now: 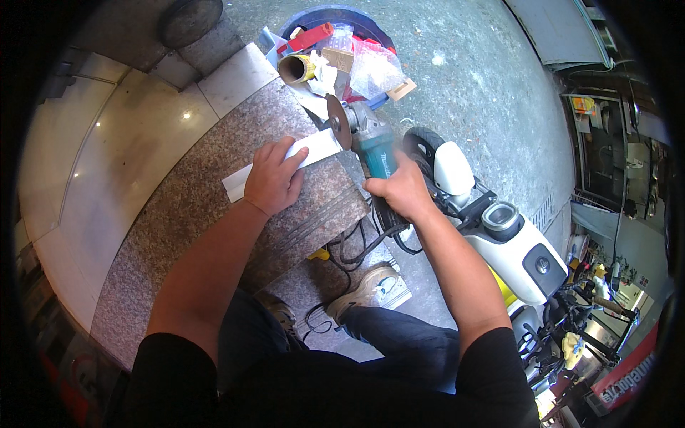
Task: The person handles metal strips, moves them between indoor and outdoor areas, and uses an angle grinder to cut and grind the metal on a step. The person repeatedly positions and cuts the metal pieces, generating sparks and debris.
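Observation:
My left hand (275, 175) presses a long white strip (316, 148) onto the speckled stone step (207, 171), its fingers wrapped over the strip. One end of the strip juts past the step's far right edge. My right hand (404, 187) grips the teal body of an angle grinder (377, 152). The grinder's brown cutting disc (339, 122) stands upright at the strip's overhanging end. Whether disc and strip touch, or the disc is spinning, I cannot tell.
Beyond the disc stands a blue tub (371, 25) full of packaging scraps and a cardboard tube. A white and black scooter (524, 250) is parked at my right. Black cables (349, 250) hang by the step above my shoes (365, 291).

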Tool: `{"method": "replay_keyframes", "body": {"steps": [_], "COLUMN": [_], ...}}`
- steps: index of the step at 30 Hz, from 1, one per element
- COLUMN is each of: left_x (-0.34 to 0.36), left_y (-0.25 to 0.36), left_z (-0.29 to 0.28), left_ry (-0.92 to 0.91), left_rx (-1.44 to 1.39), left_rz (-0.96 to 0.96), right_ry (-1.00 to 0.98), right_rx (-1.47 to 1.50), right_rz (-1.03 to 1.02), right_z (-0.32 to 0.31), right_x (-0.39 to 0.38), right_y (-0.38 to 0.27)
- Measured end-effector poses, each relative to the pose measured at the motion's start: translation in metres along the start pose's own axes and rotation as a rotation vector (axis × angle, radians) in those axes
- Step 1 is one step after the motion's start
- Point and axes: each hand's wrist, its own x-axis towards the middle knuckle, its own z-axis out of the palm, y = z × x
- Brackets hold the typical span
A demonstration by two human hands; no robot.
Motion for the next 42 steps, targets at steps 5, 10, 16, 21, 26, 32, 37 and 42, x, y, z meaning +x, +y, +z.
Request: {"method": "replay_keyframes", "body": {"steps": [5,10,16,21,26,32,37,42], "left_x": [0.000,0.000,0.000,0.000,0.000,-0.001,-0.001,-0.001], "left_y": [0.000,-0.001,-0.001,-0.001,-0.001,-0.002,-0.002,-0.002], "left_z": [0.000,0.000,0.001,0.001,0.003,0.003,0.003,0.002], "left_ry": [-0.016,0.001,-0.001,0.004,-0.020,-0.018,-0.018,-0.007], "left_rx": [0.011,0.009,0.004,0.005,0.008,-0.011,0.004,0.000], "left_rz": [-0.007,0.001,0.003,0.007,-0.025,-0.022,-0.019,-0.010], "right_ry": [0.015,0.008,0.017,0.016,0.016,-0.004,-0.025,-0.006], "right_rx": [-0.039,-0.036,-0.036,-0.021,-0.065,-0.014,-0.021,0.010], "right_rz": [-0.003,-0.017,-0.024,-0.006,-0.012,0.020,0.048,0.033], "right_z": [0.001,0.000,0.000,0.000,-0.003,-0.003,-0.004,-0.002], "right_x": [-0.004,-0.007,-0.011,-0.016,-0.022,-0.028,-0.034,-0.041], "right_y": [0.009,0.018,0.028,0.028,0.024,0.025,0.031,0.036]}}
